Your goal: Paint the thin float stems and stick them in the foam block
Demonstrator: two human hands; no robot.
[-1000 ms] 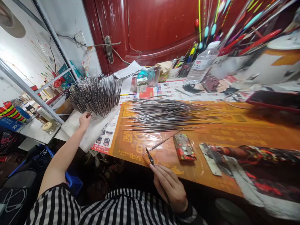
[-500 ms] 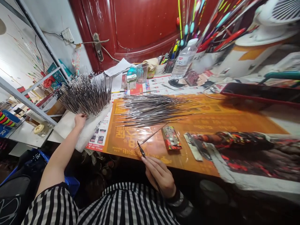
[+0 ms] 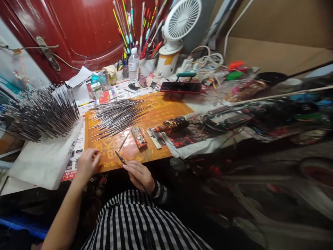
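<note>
At far left, a dense cluster of dark thin rods (image 3: pixel 41 114) stands upright, with a white pad (image 3: pixel 39 166) spread in front. Next, the person's left hand (image 3: pixel 87 165) is over the near edge of the orange-covered surface (image 3: pixel 171 104), fingers loosely curled and apart, nothing visible between them. Beyond it lies a flat pile of similar rods (image 3: pixel 119 113). Nearer, one single rod (image 3: pixel 123 143) slants toward the person. The tip of a dark pen-like tool (image 3: pixel 120 158) is at its lower end; whether they touch cannot be told. The right hand (image 3: pixel 140 174) grips this tool between bunched fingers, just left of a small paint-smeared block (image 3: pixel 139 136). For good control, it would probably help to hold the tool steady, tip clear of the left fingers, and handle thin rods singly and gently.
</note>
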